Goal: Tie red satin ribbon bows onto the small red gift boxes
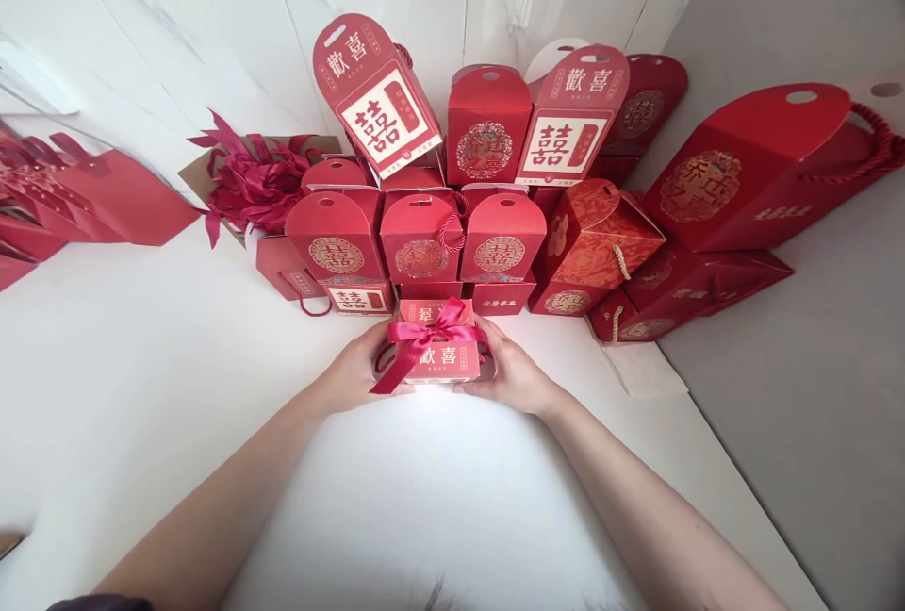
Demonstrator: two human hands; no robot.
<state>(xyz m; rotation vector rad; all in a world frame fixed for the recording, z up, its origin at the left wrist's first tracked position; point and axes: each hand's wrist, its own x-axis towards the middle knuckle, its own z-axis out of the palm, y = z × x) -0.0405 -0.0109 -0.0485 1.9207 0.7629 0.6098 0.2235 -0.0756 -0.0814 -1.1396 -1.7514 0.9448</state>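
A small red gift box (439, 358) with a white label sits on the white table (141, 385) in front of me. A red ribbon bow (429, 332) is tied across its top. My left hand (357, 368) grips the box's left side and my right hand (510, 371) grips its right side, fingers curled around it. The box stands just in front of the stacked boxes.
Many red gift boxes (421, 243) are stacked in rows against the marble wall. A pile of red ribbons (255, 182) lies in a cardboard tray at the back left. Flat red box blanks (85, 201) lie at far left. A grey floor (813, 385) drops away beyond the table's right edge.
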